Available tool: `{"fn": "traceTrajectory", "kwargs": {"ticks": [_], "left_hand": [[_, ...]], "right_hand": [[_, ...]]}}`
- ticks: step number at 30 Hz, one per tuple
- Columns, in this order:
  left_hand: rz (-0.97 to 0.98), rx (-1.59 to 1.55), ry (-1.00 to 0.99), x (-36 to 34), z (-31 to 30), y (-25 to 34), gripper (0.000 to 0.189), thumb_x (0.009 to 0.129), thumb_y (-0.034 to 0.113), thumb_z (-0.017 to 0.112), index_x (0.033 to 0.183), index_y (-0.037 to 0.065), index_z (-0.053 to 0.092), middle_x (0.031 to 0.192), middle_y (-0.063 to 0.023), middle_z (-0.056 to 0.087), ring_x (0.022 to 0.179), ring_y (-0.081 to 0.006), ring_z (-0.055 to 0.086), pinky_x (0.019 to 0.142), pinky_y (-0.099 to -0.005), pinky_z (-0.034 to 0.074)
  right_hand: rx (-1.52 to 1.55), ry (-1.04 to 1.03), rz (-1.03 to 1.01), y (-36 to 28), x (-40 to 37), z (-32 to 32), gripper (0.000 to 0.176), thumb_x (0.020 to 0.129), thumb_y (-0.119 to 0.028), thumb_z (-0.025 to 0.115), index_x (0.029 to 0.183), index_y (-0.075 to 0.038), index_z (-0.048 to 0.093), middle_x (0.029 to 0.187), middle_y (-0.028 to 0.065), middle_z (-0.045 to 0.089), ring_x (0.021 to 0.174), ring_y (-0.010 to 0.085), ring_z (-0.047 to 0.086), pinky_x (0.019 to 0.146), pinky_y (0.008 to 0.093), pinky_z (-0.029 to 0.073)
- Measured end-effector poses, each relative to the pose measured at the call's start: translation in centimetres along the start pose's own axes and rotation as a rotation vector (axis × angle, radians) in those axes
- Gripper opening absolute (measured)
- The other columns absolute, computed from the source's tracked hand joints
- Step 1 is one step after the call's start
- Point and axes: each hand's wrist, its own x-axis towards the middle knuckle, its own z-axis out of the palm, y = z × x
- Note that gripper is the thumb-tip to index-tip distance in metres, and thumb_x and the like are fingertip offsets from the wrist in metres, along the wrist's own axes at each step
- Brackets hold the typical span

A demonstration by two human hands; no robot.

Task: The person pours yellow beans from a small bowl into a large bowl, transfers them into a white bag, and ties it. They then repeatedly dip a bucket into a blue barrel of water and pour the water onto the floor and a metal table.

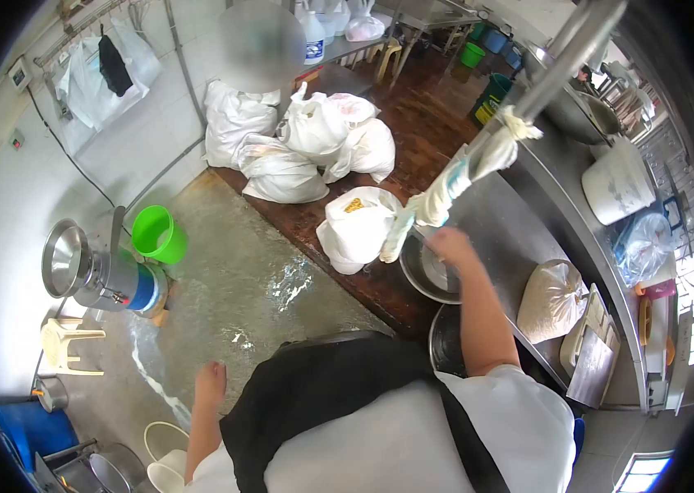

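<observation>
My right hand (450, 245) reaches forward over a round steel pot (425, 275), its fingers closed; what they hold, if anything, I cannot make out. Close beside it hangs a knotted white cloth (445, 195), wrapped around a slanted metal pipe (556, 70). Just left of the pot stands an open white sack (357, 232) with yellow bits showing at its mouth. My left hand (211, 380) hangs low at my side above the wet floor, curled into a loose fist with nothing visible in it. A second dark pan (445, 345) lies partly under my right forearm.
Several tied white sacks (285, 168) sit on the brown floor ahead. A green bucket (159, 234) and a steel grinding machine (101, 271) stand left, near a small cream stool (72, 345). Along the right, a steel counter (519, 234) carries a clear bag of grain (551, 300).
</observation>
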Motion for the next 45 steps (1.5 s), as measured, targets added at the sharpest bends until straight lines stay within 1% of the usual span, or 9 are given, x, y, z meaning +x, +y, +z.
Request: {"fn": "traceTrajectory", "kwargs": {"ticks": [7, 11, 17, 23, 25, 30, 33, 36, 45], "left_hand": [[0.193, 0.019, 0.117, 10.0, -9.8, 2.3, 0.03, 0.096, 0.029, 0.059, 0.096, 0.001, 0.071, 0.095, -0.0257, 0.07, 0.091, -0.0453, 0.067, 0.081, -0.0538, 0.052], [0.261, -0.014, 0.128, 14.8, -11.4, 3.2, 0.03, 0.096, 0.028, 0.059, 0.093, 0.001, 0.07, 0.094, -0.0262, 0.069, 0.093, -0.0458, 0.066, 0.081, -0.0541, 0.052], [0.137, 0.001, 0.012, 21.0, -12.9, 3.1, 0.035, 0.095, 0.032, 0.061, 0.085, -0.001, 0.067, 0.093, -0.0283, 0.068, 0.092, -0.0483, 0.065, 0.081, -0.0548, 0.051], [-0.011, 0.131, -0.125, 28.9, -17.7, -0.4, 0.042, 0.093, 0.037, 0.064, 0.081, -0.003, 0.069, 0.088, -0.029, 0.068, 0.092, -0.0485, 0.066, 0.08, -0.056, 0.051], [-0.055, 0.145, -0.149, 31.7, -21.1, 1.1, 0.043, 0.093, 0.039, 0.065, 0.082, -0.003, 0.07, 0.086, -0.0281, 0.068, 0.089, -0.0484, 0.066, 0.079, -0.0559, 0.051], [0.111, 0.27, -0.018, 41.5, -26.1, 3.2, 0.044, 0.092, 0.04, 0.066, 0.083, -0.002, 0.069, 0.086, -0.0277, 0.069, 0.088, -0.0484, 0.066, 0.078, -0.0564, 0.051], [0.156, 0.321, -0.079, 49.7, -29.4, 4.0, 0.043, 0.093, 0.04, 0.066, 0.098, -0.002, 0.071, 0.095, -0.0284, 0.069, 0.096, -0.0467, 0.066, 0.085, -0.0543, 0.052], [0.063, 0.147, 0.278, 55.8, -35.8, 7.2, 0.051, 0.094, 0.041, 0.066, 0.124, 0.0, 0.064, 0.116, -0.0273, 0.067, 0.112, -0.0439, 0.063, 0.097, -0.0508, 0.05], [-0.299, -0.683, 1.015, 82.7, -60.3, -1.9, 0.074, 0.09, 0.054, 0.068, 0.121, -0.013, 0.061, 0.118, -0.0306, 0.066, 0.106, -0.0409, 0.066, 0.094, -0.0447, 0.051]], "right_hand": [[-0.296, 0.02, -0.046, -7.3, 8.6, 11.6, 0.096, 0.091, -0.024, 0.065, 0.162, -0.004, 0.004, 0.12, 0.0315, 0.067, 0.112, 0.0434, 0.066, 0.098, 0.0497, 0.051], [-0.769, -0.19, -0.132, -6.6, 10.6, 14.8, 0.026, 0.088, -0.009, 0.062, 0.11, -0.002, 0.073, 0.122, 0.0216, 0.07, 0.117, 0.0358, 0.067, 0.096, 0.0433, 0.055], [-0.768, -1.135, 0.114, -7.6, 12.6, 31.0, 0.054, 0.08, -0.054, 0.082, 0.095, -0.003, 0.075, 0.083, 0.0071, 0.075, 0.077, 0.0211, 0.073, 0.074, 0.0431, 0.057], [-0.529, -0.692, -0.206, -19.2, 22.4, 30.5, 0.06, 0.08, -0.057, 0.078, 0.089, 0.003, 0.076, 0.079, 0.0175, 0.074, 0.077, 0.0285, 0.074, 0.083, 0.0423, 0.057], [-0.29, -0.092, -0.428, -24.7, 26.0, 31.0, 0.064, 0.082, -0.062, 0.072, 0.075, 0.002, 0.074, 0.07, 0.0174, 0.072, 0.066, 0.0297, 0.072, 0.065, 0.0428, 0.058], [0.06, -0.595, -0.18, -43.8, 28.5, 21.2, 0.074, 0.08, -0.074, 0.066, 0.083, 0.0, 0.074, 0.076, 0.0175, 0.072, 0.084, 0.0398, 0.073, 0.077, 0.0492, 0.055], [-0.146, 0.017, -0.924, -45.0, 28.0, 21.6, 0.062, 0.082, -0.061, 0.073, 0.091, 0.0, 0.071, 0.073, 0.0129, 0.069, 0.074, 0.0301, 0.072, 0.069, 0.0426, 0.056], [0.313, -0.386, -0.48, -45.2, 28.3, 22.8, 0.035, 0.082, -0.03, 0.083, 0.087, -0.002, 0.063, 0.077, 0.0115, 0.067, 0.073, 0.0211, 0.067, 0.069, 0.0367, 0.053], [-0.094, -0.225, -0.139, -31.0, 24.9, 23.7, 0.042, 0.082, -0.043, 0.071, 0.091, -0.002, 0.069, 0.091, 0.025, 0.07, 0.091, 0.0437, 0.068, 0.08, 0.0514, 0.054]]}}
